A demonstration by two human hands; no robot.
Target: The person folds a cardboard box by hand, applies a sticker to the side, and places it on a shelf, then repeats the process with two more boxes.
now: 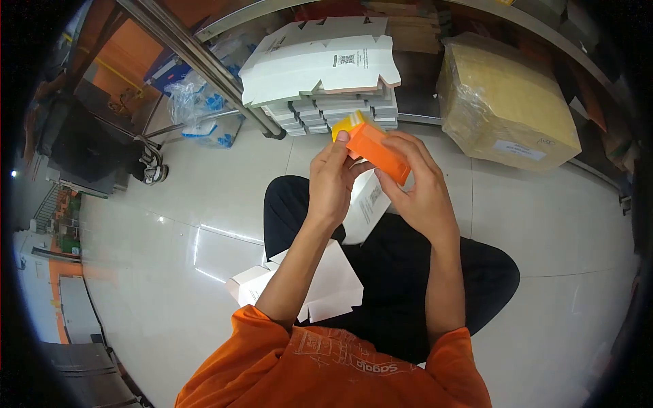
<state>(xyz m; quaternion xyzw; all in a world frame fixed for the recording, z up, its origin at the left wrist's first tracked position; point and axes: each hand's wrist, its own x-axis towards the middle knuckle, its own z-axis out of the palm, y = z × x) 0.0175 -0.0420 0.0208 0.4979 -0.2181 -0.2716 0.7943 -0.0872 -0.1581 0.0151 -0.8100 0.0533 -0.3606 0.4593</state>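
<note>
The left hand (331,178) is pinching the upper-left end of the orange box (373,148), thumb on its yellow flap. The box's long axis is slanting down-right into the right hand (420,187), which is clamping its lower end.

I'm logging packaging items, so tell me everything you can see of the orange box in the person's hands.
The orange box is a small, elongated carton, seemingly thin card, with a yellow end pointing up and away. It is held tilted above the lap, in front of a stack of flat white cartons. The left hand grips its near-left side, thumb near the yellow end; the right hand wraps its right side.
</note>
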